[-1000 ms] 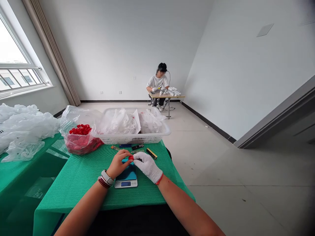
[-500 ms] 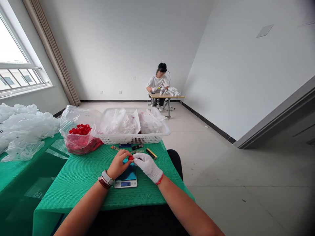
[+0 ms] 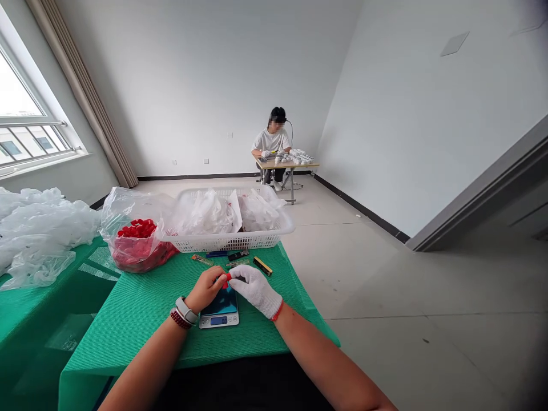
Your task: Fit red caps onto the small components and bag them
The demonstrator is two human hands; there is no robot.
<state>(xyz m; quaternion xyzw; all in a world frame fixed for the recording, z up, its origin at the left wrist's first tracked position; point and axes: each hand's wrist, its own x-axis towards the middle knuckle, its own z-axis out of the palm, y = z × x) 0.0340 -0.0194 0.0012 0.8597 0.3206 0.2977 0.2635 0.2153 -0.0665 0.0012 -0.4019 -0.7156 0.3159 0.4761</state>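
Observation:
Between the fingertips of both hands is a small red piece [image 3: 225,282], partly covered by the fingers; its exact kind is too small to make out. My bare left hand [image 3: 209,288], with a watch and a beaded bracelet at the wrist, pinches it from the left. From the right, my right hand [image 3: 253,288] in a white knitted glove pinches it too. Beneath both hands lies a small digital scale [image 3: 219,321] with a shiny blue plate, partly hidden by them. Left of the basket, a clear plastic bag [image 3: 143,254] holds many similar red pieces.
A white plastic basket [image 3: 226,244] of clear bags stands at the back of the green-covered table [image 3: 141,325]. A black-and-yellow box [image 3: 262,266] lies right of my hands. Crumpled plastic bags [image 3: 43,222] pile at left. A person [image 3: 274,140] sits at a far table.
Both hands still grip the red piece, turned slightly so that more of it shows below the fingers. The camera view has shifted a little.

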